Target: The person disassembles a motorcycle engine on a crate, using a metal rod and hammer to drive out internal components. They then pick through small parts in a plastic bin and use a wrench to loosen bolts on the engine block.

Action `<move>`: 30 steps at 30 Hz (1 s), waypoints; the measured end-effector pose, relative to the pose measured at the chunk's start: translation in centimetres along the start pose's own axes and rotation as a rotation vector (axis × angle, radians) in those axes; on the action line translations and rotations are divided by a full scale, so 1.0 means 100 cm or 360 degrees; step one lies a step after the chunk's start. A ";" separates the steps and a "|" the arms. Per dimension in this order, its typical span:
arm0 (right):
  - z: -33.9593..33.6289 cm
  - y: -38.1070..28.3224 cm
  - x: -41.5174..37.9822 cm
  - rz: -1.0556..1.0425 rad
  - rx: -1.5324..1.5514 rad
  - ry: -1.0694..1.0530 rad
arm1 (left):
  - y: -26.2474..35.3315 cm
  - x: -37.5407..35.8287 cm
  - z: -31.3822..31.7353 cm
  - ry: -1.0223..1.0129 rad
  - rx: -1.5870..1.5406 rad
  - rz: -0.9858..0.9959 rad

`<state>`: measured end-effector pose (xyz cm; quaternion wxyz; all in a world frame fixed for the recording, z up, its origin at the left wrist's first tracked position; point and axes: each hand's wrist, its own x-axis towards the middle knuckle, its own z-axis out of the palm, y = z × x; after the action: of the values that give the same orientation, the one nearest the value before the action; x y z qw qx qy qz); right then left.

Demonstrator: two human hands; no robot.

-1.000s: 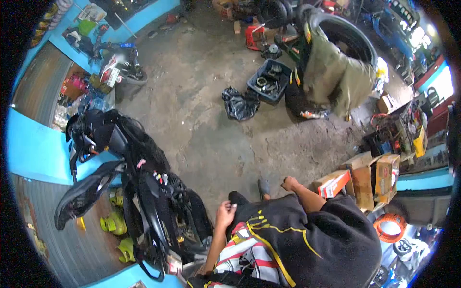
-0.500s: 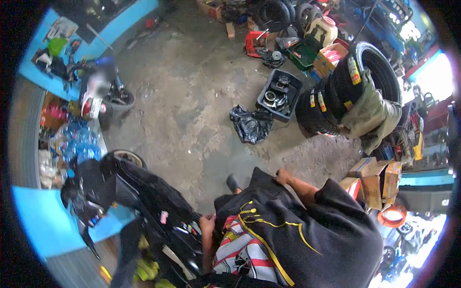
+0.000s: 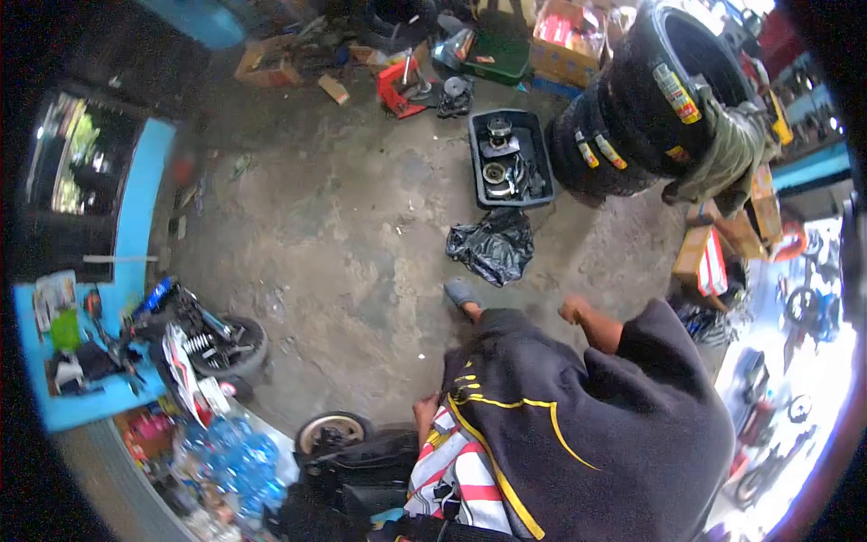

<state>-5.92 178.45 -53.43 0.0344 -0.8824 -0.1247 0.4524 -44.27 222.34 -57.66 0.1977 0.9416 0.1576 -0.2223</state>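
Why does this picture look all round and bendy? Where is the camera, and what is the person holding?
The camera sits on the person's head and looks down, and its very wide lens bends the edges. So you see their dark shirt from above. Their left hand hangs beside a black motorbike; I cannot tell if it holds anything. Their right hand is a loose fist and looks empty. On the concrete floor lie a crumpled black bag, a dark tray of metal parts and a stack of tyres.
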 end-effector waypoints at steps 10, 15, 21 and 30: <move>-0.265 -0.332 0.102 -0.0624 0.0912 0.0512 | -0.066 0.179 -0.262 0.0182 -0.0595 -0.0620; -0.294 -0.395 0.161 -0.0715 0.0839 0.0393 | -0.206 0.318 -0.285 0.0140 -0.0484 -0.0517; -0.315 -0.448 0.168 0.0163 0.0702 0.0985 | -0.117 0.431 -0.537 -0.0122 -0.0892 -0.0731; -0.412 -0.421 0.223 0.0021 0.1441 0.0402 | 0.007 0.668 -0.618 -0.0749 -0.0446 -0.0215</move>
<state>31.89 226.93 -39.50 0.4278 -0.8276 0.0960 0.3505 34.94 263.06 -38.72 0.3418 0.8149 0.1990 -0.4237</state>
